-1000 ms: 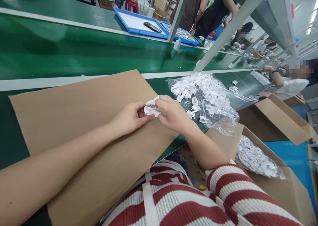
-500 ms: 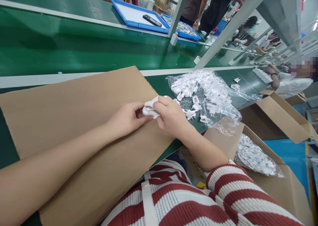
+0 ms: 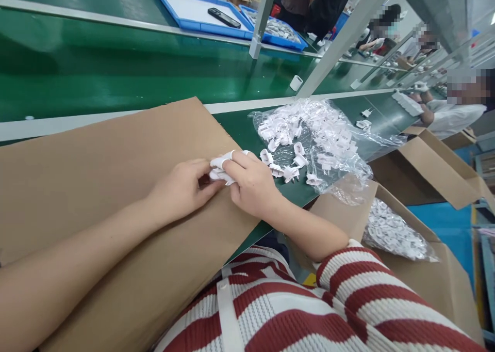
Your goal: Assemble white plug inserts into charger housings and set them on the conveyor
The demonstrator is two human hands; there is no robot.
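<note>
**A:** So both hands meet right over the near edge of the cardboard. The left hand (image 3: 181,189) is curled nearly shut, fingertips pinching a small white plastic piece (image 3: 219,170) from its 9 o'clock side. The right hand (image 3: 253,184) is closed on the same piece from 3 o'clock, with what looks like a white finger cot on the index finger, probably for grip or to keep smudges off.

**B:** Why hold it up like that instead of flat on the sheet?

**A:** My guess is that two-sided pinching lets the fingers press or twist it. The wrists rest on the big flat sheet of brown corrugated cardboard (image 3: 100,161), which seems to serve as a work mat over the green conveyor table (image 3: 116,73).

**B:** What does the piece look like?

**A:** Tiny, glossy white, moulded, mostly hidden by fingers, so I can't tell its exact shape. It matches the loose white plastic parts (image 3: 286,170) scattered at 2 o'clock of the hands, spilling from a crinkled clear plastic bag (image 3: 328,135) within easy reach.

**B:** And further out?

**A:** An open brown cardboard box (image 3: 433,285) at 4 o'clock holds another bagful. Blue plastic trays (image 3: 185,9) sit at 12 o'clock across the belt.
</note>
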